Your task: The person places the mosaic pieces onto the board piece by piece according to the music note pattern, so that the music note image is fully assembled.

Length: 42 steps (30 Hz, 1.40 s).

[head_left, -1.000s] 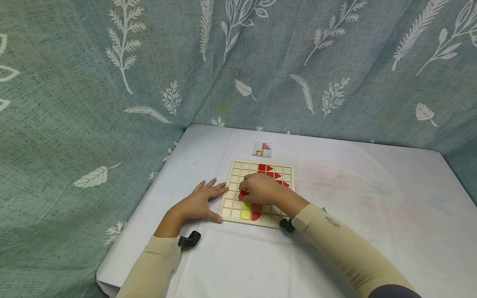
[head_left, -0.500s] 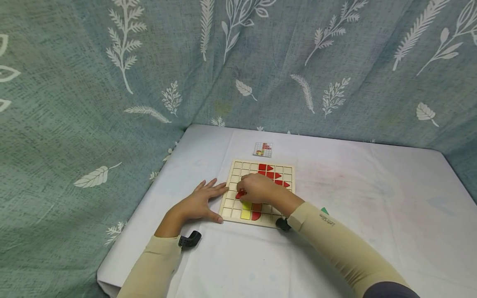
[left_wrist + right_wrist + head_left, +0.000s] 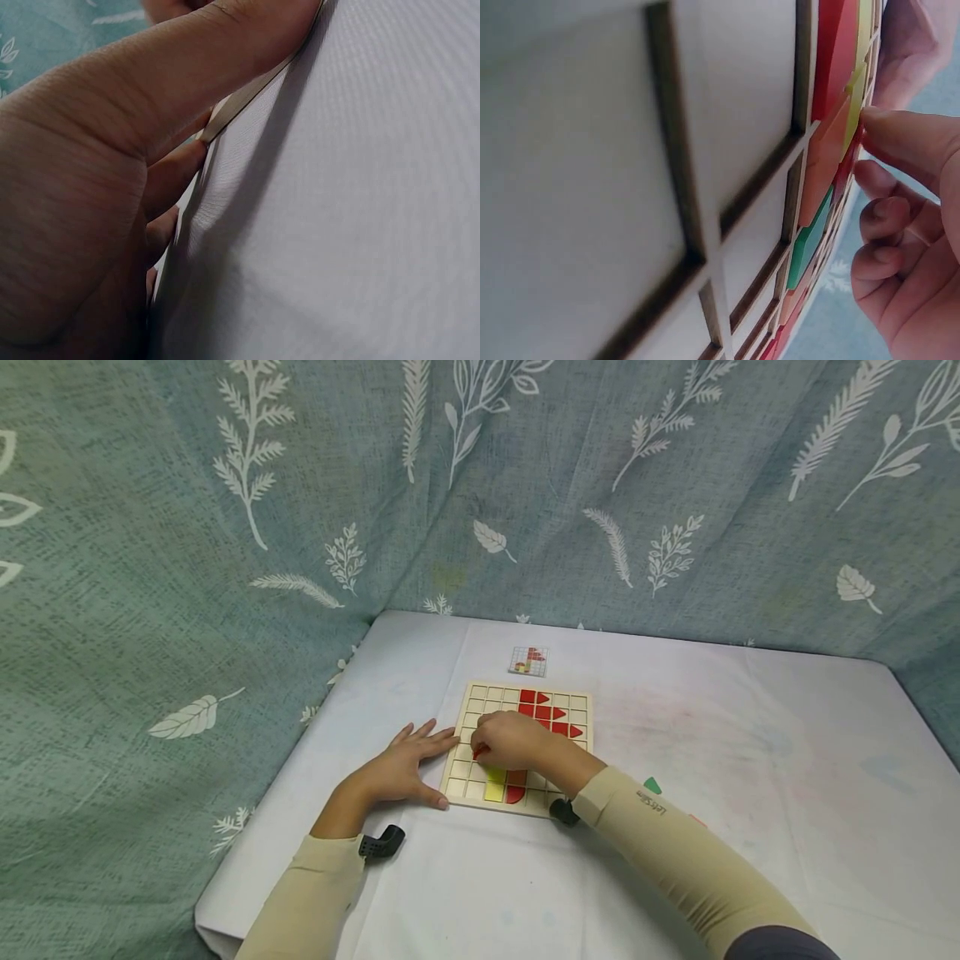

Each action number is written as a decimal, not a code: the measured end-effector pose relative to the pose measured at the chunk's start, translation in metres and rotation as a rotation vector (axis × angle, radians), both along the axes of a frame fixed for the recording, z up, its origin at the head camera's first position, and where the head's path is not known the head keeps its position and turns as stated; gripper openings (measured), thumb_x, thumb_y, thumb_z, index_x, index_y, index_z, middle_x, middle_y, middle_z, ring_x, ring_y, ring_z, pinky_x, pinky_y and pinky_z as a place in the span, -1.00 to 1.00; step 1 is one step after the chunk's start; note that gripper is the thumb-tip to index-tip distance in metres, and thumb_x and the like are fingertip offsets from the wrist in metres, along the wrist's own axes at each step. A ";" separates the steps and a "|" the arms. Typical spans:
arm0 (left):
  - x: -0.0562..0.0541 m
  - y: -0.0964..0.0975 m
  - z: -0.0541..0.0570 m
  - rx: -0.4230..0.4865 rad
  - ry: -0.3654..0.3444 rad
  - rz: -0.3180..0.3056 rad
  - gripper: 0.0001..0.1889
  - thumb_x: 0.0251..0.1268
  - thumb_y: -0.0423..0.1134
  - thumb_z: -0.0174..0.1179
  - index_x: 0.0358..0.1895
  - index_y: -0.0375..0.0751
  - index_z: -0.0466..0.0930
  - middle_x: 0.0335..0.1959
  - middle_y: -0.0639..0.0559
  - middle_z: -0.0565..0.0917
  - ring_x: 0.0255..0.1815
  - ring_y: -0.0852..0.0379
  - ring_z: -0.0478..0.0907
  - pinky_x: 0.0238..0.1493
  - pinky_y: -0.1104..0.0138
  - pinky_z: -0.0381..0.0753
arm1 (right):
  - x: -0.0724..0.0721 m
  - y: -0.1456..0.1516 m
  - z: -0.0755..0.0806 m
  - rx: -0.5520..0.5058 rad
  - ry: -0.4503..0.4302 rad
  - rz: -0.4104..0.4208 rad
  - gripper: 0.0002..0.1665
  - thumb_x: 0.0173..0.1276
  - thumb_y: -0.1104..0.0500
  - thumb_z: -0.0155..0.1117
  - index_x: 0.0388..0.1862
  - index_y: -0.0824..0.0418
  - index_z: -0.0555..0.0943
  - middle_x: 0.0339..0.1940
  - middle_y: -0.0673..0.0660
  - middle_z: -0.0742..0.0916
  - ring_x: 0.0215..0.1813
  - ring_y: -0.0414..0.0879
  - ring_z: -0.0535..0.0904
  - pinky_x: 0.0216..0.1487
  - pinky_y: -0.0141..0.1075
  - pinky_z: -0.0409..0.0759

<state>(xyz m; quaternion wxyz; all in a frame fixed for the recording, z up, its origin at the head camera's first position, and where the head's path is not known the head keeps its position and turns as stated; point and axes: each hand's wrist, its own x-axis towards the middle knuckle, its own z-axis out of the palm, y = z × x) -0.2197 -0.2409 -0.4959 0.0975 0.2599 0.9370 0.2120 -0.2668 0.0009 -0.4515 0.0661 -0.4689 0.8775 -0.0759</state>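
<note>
A wooden grid board [image 3: 461, 772] lies on the white table, with red square tiles [image 3: 528, 697], pointed red tiles [image 3: 576, 732], a yellow tile [image 3: 494, 792] and a rounded red tile [image 3: 515, 794] in its cells. My left hand [image 3: 408, 764] rests flat with fingers spread, thumb and fingertips against the board's left edge. Over the board's middle, my right hand [image 3: 517, 742] pinches a small red piece [image 3: 478, 750], mostly hidden by the fingers. In the right wrist view, a green tile [image 3: 810, 236] and an orange tile [image 3: 826, 165] sit in the grid below the thumb.
Behind the board lies a small pattern card [image 3: 528, 661] with a coloured grid. A green piece [image 3: 652, 786] and part of an orange piece [image 3: 698, 820] show on the table beside my right sleeve. A leaf-patterned curtain [image 3: 570, 527] hangs behind the table.
My right hand has shifted slightly left across the board with the red piece. More of the green piece and a bit of the orange one now show past the sleeve. My left hand stays put.
</note>
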 end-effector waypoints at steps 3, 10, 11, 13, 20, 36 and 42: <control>0.000 0.000 -0.001 -0.004 0.002 0.001 0.20 -0.37 0.52 0.35 0.51 0.12 0.20 0.52 0.23 0.10 0.56 0.01 -0.21 0.49 0.02 -0.40 | 0.000 0.000 0.000 0.010 0.012 0.007 -0.90 0.28 0.13 0.32 -0.26 0.01 0.74 -0.38 -0.14 0.57 -0.32 -0.22 0.47 -0.19 -0.39 0.53; -0.001 0.000 -0.001 -0.003 0.004 -0.002 0.21 -0.37 0.52 0.35 0.50 0.08 0.21 0.52 0.21 0.11 0.56 0.01 -0.21 0.49 0.03 -0.41 | 0.002 0.002 0.000 0.025 0.004 -0.024 -0.84 0.25 0.07 0.36 -0.20 0.00 0.74 -0.34 -0.13 0.59 -0.30 -0.21 0.50 -0.17 -0.35 0.55; -0.001 0.000 -0.001 -0.005 0.003 -0.002 0.21 -0.37 0.52 0.35 0.51 0.09 0.20 0.52 0.22 0.11 0.57 0.01 -0.21 0.49 0.03 -0.41 | 0.002 0.002 0.001 0.028 -0.001 -0.028 -0.83 0.25 0.06 0.36 -0.18 0.00 0.74 -0.33 -0.13 0.59 -0.30 -0.20 0.50 -0.16 -0.34 0.55; -0.001 0.000 -0.002 -0.005 0.001 -0.002 0.21 -0.37 0.53 0.35 0.51 0.09 0.20 0.52 0.22 0.11 0.57 0.02 -0.22 0.49 0.03 -0.41 | 0.002 0.003 0.000 0.036 -0.006 -0.032 -0.81 0.25 0.04 0.37 -0.16 -0.01 0.74 -0.32 -0.13 0.59 -0.29 -0.20 0.50 -0.15 -0.34 0.55; -0.002 -0.001 -0.004 -0.006 -0.001 0.001 0.21 -0.36 0.53 0.34 0.51 0.08 0.21 0.52 0.22 0.11 0.57 0.03 -0.23 0.48 0.02 -0.41 | 0.002 0.002 -0.001 0.043 -0.012 -0.032 -0.79 0.27 0.04 0.36 -0.12 -0.01 0.74 -0.29 -0.12 0.62 -0.26 -0.20 0.51 -0.12 -0.33 0.57; -0.002 0.001 -0.002 0.008 0.003 -0.008 0.20 -0.35 0.52 0.35 0.51 0.09 0.20 0.52 0.21 0.12 0.57 0.02 -0.22 0.48 0.01 -0.41 | 0.002 0.007 0.003 0.032 -0.036 -0.021 -0.75 0.32 0.07 0.30 -0.05 0.02 0.74 -0.22 -0.11 0.65 -0.21 -0.22 0.53 -0.01 -0.32 0.57; -0.002 0.000 -0.003 0.010 0.004 -0.009 0.20 -0.34 0.52 0.35 0.51 0.07 0.20 0.52 0.19 0.12 0.57 -0.01 -0.21 0.48 -0.01 -0.40 | -0.001 0.018 0.006 -0.046 -0.017 -0.021 -0.77 0.37 0.10 0.26 -0.08 0.09 0.75 -0.17 -0.08 0.68 -0.12 -0.22 0.58 0.00 -0.34 0.57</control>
